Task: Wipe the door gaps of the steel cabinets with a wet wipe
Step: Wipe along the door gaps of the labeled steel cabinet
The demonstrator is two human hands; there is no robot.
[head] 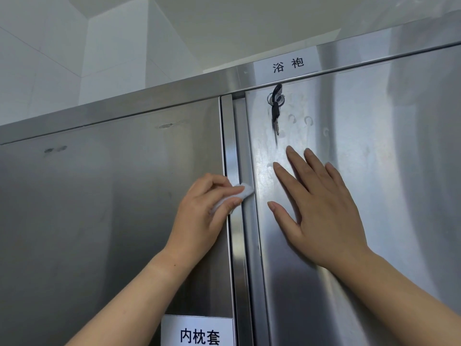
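A person's left hand (204, 211) pinches a white wet wipe (243, 191) and presses it into the vertical gap (240, 151) between two steel cabinet doors. The right hand (321, 211) lies flat, fingers spread, on the right door (374, 146). Keys (275, 108) hang from that door's lock, below a white label (287, 63) on the top rail.

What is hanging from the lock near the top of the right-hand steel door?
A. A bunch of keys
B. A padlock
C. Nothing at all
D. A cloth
A: a bunch of keys with dark heads hangs from the lock on the right door, above the flat right hand.
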